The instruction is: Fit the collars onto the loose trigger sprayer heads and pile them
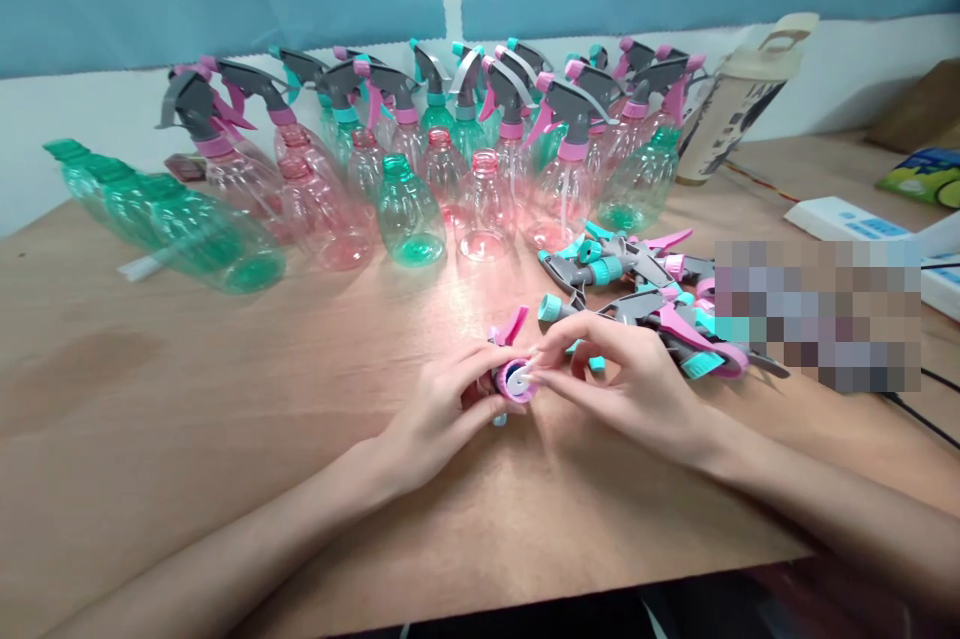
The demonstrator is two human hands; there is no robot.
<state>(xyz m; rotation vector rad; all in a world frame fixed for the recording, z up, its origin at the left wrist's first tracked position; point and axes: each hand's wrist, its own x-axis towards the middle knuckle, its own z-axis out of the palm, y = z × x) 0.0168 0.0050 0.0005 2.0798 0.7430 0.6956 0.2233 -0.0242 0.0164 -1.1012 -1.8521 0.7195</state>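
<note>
My left hand [454, 399] is closed around a spray trigger head with a pink collar [531, 391], its open end turned up toward me. A pink lever sticks out above the fingers. Inside the collar lies a small white disc [517, 379] with a dark centre. My right hand [622, 374] pinches at the collar's rim, thumb and index fingertips touching the white disc. Just beyond the right hand lies a pile of loose spray trigger heads [622, 269], grey with pink or teal parts.
Behind stand several pink and green clear bottles [411, 219], many with trigger heads on. Green bottles [202, 229] stand in a slanted row at left. A tall tumbler [735, 109], white boxes [855, 224] and dark cables [930, 419] are at right. The wooden table's [480, 609] front edge is near me.
</note>
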